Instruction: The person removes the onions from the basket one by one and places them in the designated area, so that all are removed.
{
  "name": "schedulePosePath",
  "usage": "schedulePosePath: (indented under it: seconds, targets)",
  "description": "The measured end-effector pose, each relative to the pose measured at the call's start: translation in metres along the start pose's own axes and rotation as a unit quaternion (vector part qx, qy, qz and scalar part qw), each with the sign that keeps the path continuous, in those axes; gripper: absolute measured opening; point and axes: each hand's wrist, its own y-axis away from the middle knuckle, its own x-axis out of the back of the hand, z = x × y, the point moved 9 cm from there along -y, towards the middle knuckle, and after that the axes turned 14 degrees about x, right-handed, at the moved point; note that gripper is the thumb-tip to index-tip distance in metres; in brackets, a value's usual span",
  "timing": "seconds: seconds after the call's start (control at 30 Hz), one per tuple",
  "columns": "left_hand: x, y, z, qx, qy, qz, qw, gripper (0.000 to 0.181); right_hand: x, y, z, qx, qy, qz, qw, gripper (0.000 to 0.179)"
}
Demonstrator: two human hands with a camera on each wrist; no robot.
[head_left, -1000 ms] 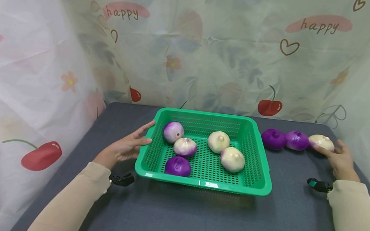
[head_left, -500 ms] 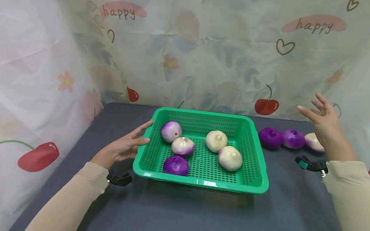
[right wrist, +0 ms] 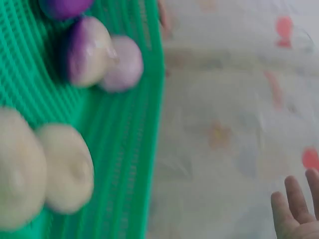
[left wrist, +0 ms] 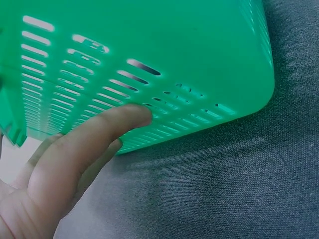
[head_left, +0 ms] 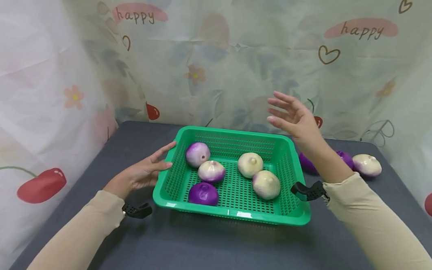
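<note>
A green plastic basket (head_left: pixel 212 210) stands on the table with several onions inside. On its left lie a pale violet onion (head_left: pixel 197 154), a white and purple onion (head_left: pixel 212 172) and a deep purple onion (head_left: pixel 203 194). Two whitish onions (head_left: pixel 250 165) touch each other right of its middle. My left hand (head_left: pixel 140 172) rests against the basket's left side; in the left wrist view its extended fingers (left wrist: pixel 107 124) touch the slotted outer wall. My right hand (head_left: pixel 299 123) hangs in the air over the basket's back right corner, fingers spread and holding nothing.
Beyond the basket's right side, a row of onions lies on the dark grey table (head_left: pixel 210 253): a white onion (head_left: pixel 366 165) at its right end and purple onions (head_left: pixel 344 159) partly hidden behind my right forearm. Printed curtains (head_left: pixel 212 69) enclose the back and sides.
My right hand has left the white onion at the row's right end, risen and swung left to above the basket. The left hand stays at the basket.
</note>
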Motion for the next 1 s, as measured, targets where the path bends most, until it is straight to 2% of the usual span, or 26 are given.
schedulePosePath:
  seconds: [0.1,0.27,0.47,0.6,0.73,0.83,0.9,1.0]
  targets:
    - [0.001,-0.001,-0.001,0.001,0.005,0.002,1.0000,0.072,-0.032,-0.003,0.008,-0.010,0.003,-0.047,0.9988,0.057]
    - [0.003,-0.002,-0.002,0.004,0.013,0.003,0.9999,0.071,-0.077,-0.002,0.023,-0.017,-0.032,-0.116,0.9926,0.057]
    - [0.003,-0.002,-0.002,0.003,0.017,-0.003,0.9999,0.071,-0.119,0.012,0.045,-0.064,-0.054,-0.217,0.9727,0.056]
    - [0.005,-0.002,-0.003,0.002,0.016,-0.002,0.9999,0.071,-0.144,0.024,0.061,-0.093,-0.061,-0.295,0.9490,0.055]
    - [0.005,-0.002,-0.002,0.003,0.015,0.002,0.9999,0.070,-0.167,0.040,0.077,-0.128,-0.078,-0.369,0.9174,0.059]
    - [0.004,-0.002,-0.002,0.003,0.014,0.003,0.9999,0.070,-0.178,0.053,0.088,-0.157,-0.082,-0.409,0.8952,0.062]
    - [0.004,-0.002,-0.002,0.004,0.013,0.001,0.9999,0.070,-0.182,0.059,0.094,-0.167,-0.071,-0.432,0.8835,0.063]
    - [0.004,-0.002,-0.002,0.004,0.015,-0.002,0.9999,0.071,-0.186,0.066,0.102,-0.167,-0.025,-0.461,0.8710,0.065]
